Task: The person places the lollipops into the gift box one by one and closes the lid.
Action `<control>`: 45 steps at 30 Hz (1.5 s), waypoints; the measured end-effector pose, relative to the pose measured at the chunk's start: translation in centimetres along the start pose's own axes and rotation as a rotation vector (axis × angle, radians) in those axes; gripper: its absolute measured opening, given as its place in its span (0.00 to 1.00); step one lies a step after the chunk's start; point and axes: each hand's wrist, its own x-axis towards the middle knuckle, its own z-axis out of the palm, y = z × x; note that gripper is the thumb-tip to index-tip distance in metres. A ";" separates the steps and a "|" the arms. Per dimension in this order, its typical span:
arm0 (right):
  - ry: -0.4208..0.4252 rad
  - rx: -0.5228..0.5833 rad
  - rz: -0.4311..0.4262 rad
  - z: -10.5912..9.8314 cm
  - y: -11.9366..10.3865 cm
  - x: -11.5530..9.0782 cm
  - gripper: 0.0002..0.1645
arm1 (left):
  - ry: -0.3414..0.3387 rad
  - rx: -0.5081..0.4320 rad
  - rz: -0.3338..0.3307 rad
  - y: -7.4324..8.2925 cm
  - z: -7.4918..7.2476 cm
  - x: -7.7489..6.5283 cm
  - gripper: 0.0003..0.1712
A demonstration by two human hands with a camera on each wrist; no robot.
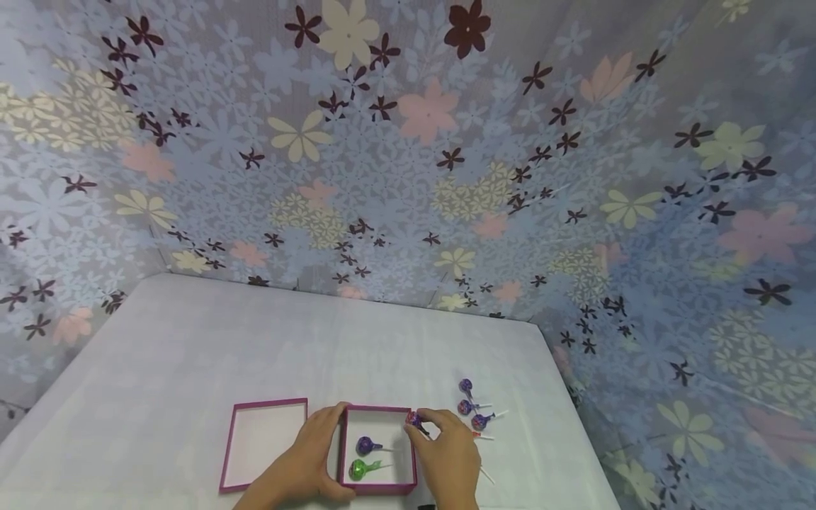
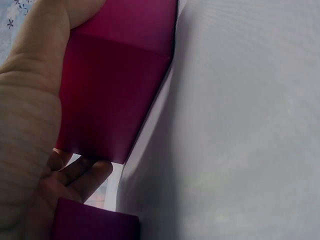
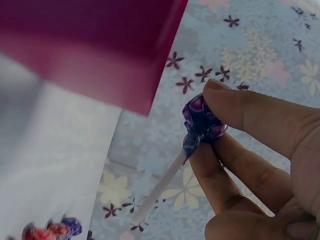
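Lollipop (image 3: 199, 124), print on wrapper (image 3: 191, 144) illegible

A wide head view, two close wrist views
The head camera looks forward and down over the table (image 1: 382, 333) toward flowered cloth (image 1: 382, 184); the left wrist camera faces the box (image 2: 110, 95) up close, the right one the lollipop (image 3: 199, 120); all three share the box.

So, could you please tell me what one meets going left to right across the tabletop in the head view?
Pink-rimmed tray → left hand → box → held lollipop → right hand → loose purple lollipops.
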 end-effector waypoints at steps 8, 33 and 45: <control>-0.035 0.024 -0.088 0.8 -1.7 -0.2 0.17 | 0.022 0.000 0.005 -0.1 0.0 -0.2 0.79; -0.198 0.007 -0.224 2.7 -3.6 -0.3 0.14 | 0.030 0.061 0.055 -0.2 0.2 -0.1 0.79; -0.224 -0.063 -0.211 3.5 -3.1 -0.3 0.16 | 0.024 0.050 0.031 -0.6 0.3 0.0 0.80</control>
